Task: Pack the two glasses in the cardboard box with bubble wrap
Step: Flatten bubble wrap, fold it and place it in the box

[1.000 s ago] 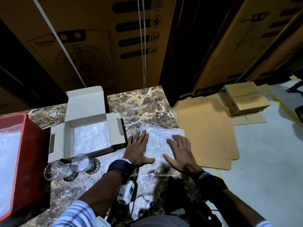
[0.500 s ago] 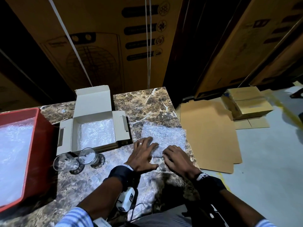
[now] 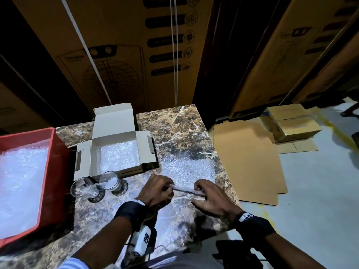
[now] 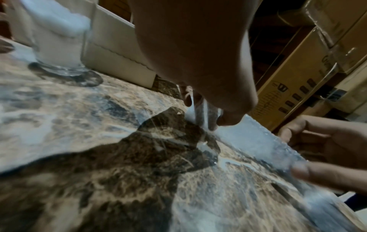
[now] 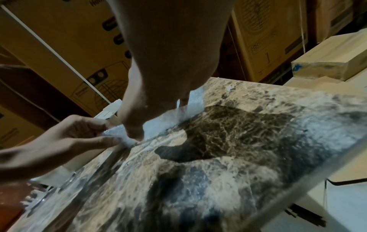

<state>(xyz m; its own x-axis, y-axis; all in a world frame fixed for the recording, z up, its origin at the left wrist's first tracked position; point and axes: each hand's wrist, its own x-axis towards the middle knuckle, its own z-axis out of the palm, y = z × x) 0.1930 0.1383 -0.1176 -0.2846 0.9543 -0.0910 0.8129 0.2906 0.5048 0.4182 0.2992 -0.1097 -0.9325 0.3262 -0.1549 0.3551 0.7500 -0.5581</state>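
Note:
A bubble wrap sheet (image 3: 188,168) lies flat on the marble table (image 3: 180,131), right of the open white cardboard box (image 3: 114,133). The box floor is lined with bubble wrap. My left hand (image 3: 168,186) pinches the sheet's near edge at its left end (image 4: 200,113). My right hand (image 3: 200,189) pinches the same edge at its right end (image 5: 184,108), and the edge is raised slightly off the table. Two clear glasses (image 3: 83,188) (image 3: 109,180) stand side by side in front of the box, left of my left hand.
A red crate (image 3: 56,171) holding bubble wrap sits at the table's left. Large cardboard cartons (image 3: 136,55) stand behind the table. The table's right edge drops to a floor with flat cardboard sheets (image 3: 248,162) and small boxes (image 3: 291,123).
Both hands slid back from lying flat on the sheet to its near edge. Their fingers curled and pinched that edge, lifting it a little.

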